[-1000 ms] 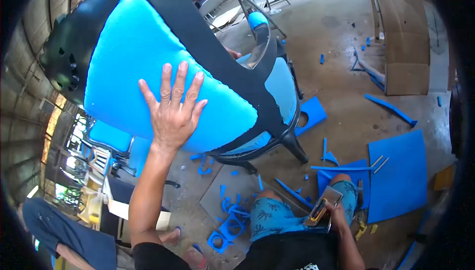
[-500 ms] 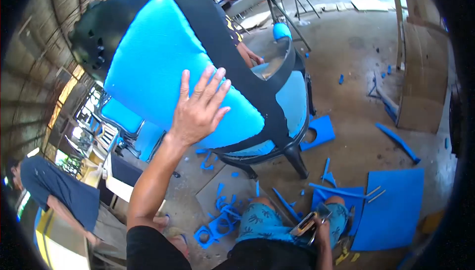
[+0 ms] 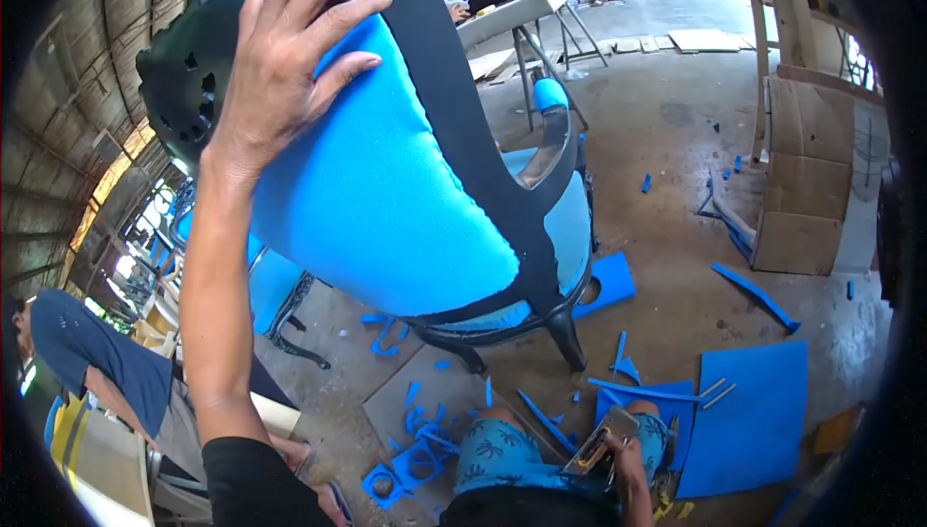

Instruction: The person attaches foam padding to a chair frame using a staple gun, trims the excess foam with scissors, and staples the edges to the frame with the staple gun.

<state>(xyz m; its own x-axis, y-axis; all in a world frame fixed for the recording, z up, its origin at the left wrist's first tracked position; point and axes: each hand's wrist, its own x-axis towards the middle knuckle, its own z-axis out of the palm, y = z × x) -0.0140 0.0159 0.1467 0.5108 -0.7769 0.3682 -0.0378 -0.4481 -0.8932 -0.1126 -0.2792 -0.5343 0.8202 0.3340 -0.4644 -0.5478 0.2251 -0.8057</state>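
A black-framed chair (image 3: 449,146) stands tilted in front of me, with bright blue foam (image 3: 377,180) covering the back of its backrest. My left hand (image 3: 280,64) lies spread over the upper part of this foam, its fingertips reaching to the black frame at the top. Low in the view, over my lap, my right hand (image 3: 626,457) is wrapped round a metal staple gun (image 3: 601,438). One armrest carries a blue foam pad (image 3: 550,94) at its end.
Blue foam offcuts (image 3: 420,459) litter the floor, and a large blue foam sheet (image 3: 748,416) lies to the right. Another person (image 3: 106,363) is at the left. A cardboard piece (image 3: 801,175) stands at right; a table (image 3: 517,15) is behind the chair.
My left hand has slid up the foam to the top of the backrest. My right hand still holds the staple gun. The co-worker's arm behind the chair is no longer in view.
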